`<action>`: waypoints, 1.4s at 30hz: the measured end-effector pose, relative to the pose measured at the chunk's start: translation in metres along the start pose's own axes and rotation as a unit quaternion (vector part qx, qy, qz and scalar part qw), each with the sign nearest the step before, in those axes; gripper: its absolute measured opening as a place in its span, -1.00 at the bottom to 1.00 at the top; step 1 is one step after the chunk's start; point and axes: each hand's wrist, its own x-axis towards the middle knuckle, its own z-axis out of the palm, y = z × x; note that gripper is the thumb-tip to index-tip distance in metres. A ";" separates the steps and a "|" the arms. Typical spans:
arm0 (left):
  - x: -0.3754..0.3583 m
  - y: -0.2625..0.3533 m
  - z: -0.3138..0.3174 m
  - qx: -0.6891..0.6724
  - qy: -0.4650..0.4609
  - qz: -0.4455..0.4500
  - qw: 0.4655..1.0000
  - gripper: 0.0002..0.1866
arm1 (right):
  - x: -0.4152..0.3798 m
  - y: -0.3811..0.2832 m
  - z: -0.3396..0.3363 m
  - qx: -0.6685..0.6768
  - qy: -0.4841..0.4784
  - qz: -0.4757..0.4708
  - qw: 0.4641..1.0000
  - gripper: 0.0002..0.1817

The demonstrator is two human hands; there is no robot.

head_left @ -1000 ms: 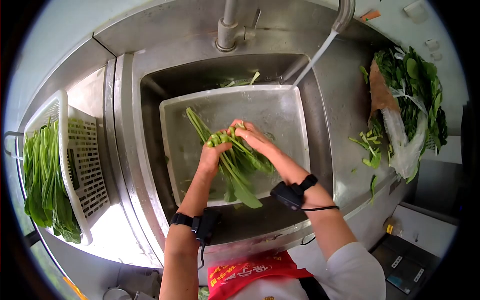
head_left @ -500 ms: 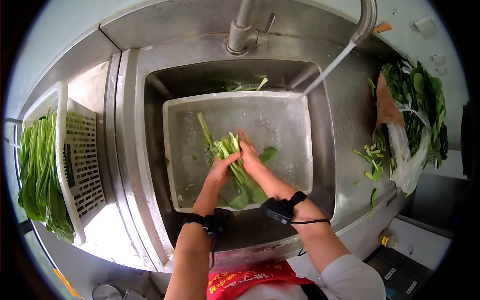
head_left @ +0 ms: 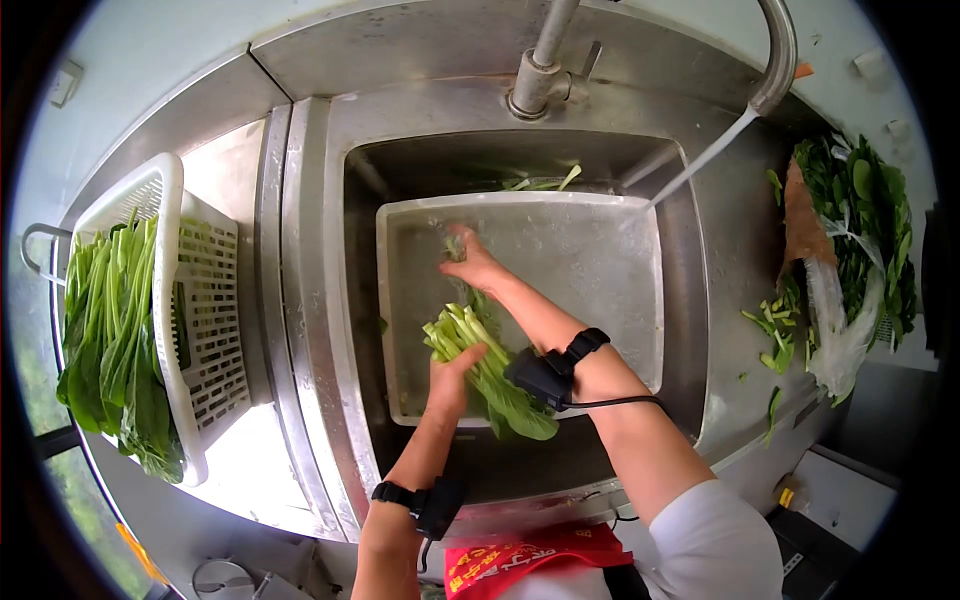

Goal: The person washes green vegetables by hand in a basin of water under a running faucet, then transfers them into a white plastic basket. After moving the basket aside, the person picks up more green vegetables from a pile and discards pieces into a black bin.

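My left hand [head_left: 452,385] is wrapped round a bunch of leafy greens [head_left: 480,365], its pale cut stems pointing up and away and its leaves hanging toward the near rim of the white tub [head_left: 520,200]. At the tub's far left, my right hand [head_left: 475,260] is in the water with thumb and fingers spread apart. Between them shows a green stalk [head_left: 450,247], partly hidden by water and fingers. More greenery lies under the water below the right wrist. The tub stands inside a steel sink [head_left: 685,300].
Water runs from the faucet [head_left: 775,85] into the tub's far right corner. On the left stands a white slotted basket [head_left: 215,320] of long greens [head_left: 110,330]. Bagged greens [head_left: 860,220] and loose trimmings [head_left: 775,330] lie on the right counter. Several pale stem pieces [head_left: 545,182] rest behind the tub.
My hands have parted. The left hand keeps the bunch and has lifted it nearer, while the right hand has moved away and left to the loose stalk. The whole view has shifted slightly.
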 end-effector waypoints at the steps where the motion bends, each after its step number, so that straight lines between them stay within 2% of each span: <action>1: 0.001 0.002 -0.006 -0.003 0.002 -0.002 1.000 -0.66 | 0.004 0.000 -0.003 0.078 -0.055 0.012 0.995 -0.42; 3: 0.002 0.005 -0.017 -0.021 0.005 -0.008 1.000 -0.66 | 0.003 -0.003 -0.021 0.221 -0.164 0.039 0.961 -0.49; 4: 0.002 0.008 -0.020 -0.024 0.015 -0.013 1.000 -0.66 | -0.006 -0.004 -0.032 0.262 -0.161 -0.022 0.951 -0.56; 7: 0.006 0.014 -0.022 -0.020 0.023 -0.009 1.000 -0.66 | -0.024 0.003 -0.080 0.126 -0.125 -0.077 0.981 -0.55; 10: 0.013 0.013 -0.017 -0.005 0.006 -0.005 1.000 -0.68 | -0.037 0.030 -0.120 -0.011 -0.005 -0.025 1.000 -0.56; 14: 0.020 0.015 -0.005 0.004 -0.001 -0.018 1.000 -0.68 | -0.047 0.057 -0.140 -0.072 -0.034 0.070 0.994 -0.59; 17: 0.021 0.025 0.009 0.031 -0.022 -0.035 0.999 -0.69 | -0.069 0.037 -0.134 0.088 -0.092 0.031 0.991 -0.62; 18: 0.023 0.028 0.015 0.043 -0.034 -0.042 0.998 -0.69 | -0.074 0.039 -0.131 0.111 -0.086 0.013 0.990 -0.63; 21: 0.039 0.023 0.030 0.078 -0.079 -0.049 0.993 -0.71 | -0.082 0.028 -0.133 -0.179 -0.114 -0.009 0.977 -0.63; 22: 0.043 0.022 0.037 0.103 -0.082 -0.049 0.990 -0.73 | -0.088 0.011 -0.129 -0.211 -0.079 -0.018 0.974 -0.65; 25: 0.053 0.012 0.052 0.120 -0.088 -0.056 0.987 -0.74 | -0.084 0.031 -0.117 -0.287 0.051 -0.153 0.944 -0.67; 26: 0.061 0.003 0.050 0.113 -0.097 -0.059 0.987 -0.74 | -0.080 0.042 -0.114 -0.315 0.071 -0.183 0.929 -0.67; 29: 0.067 -0.001 0.052 0.117 -0.093 -0.069 0.986 -0.73 | -0.078 0.050 -0.115 -0.425 0.088 -0.189 0.881 -0.67; 33: 0.070 -0.001 0.050 0.112 -0.092 -0.087 0.986 -0.73 | -0.085 0.037 -0.123 -0.312 0.103 -0.129 0.936 -0.70; 36: 0.071 -0.003 0.054 0.106 -0.103 -0.091 0.985 -0.73 | -0.085 0.034 -0.133 -0.267 0.116 -0.118 0.949 -0.71; 39: 0.071 -0.003 0.057 0.109 -0.114 -0.083 0.984 -0.72 | -0.082 0.033 -0.138 -0.120 0.112 -0.126 0.978 -0.73; 40: 0.070 -0.002 0.059 0.111 -0.117 -0.087 0.983 -0.72 | -0.081 0.036 -0.140 -0.093 0.096 -0.094 0.986 -0.74; 42: 0.071 -0.003 0.060 0.112 -0.110 -0.088 0.984 -0.72 | -0.082 0.043 -0.133 -0.161 0.103 -0.119 0.974 -0.73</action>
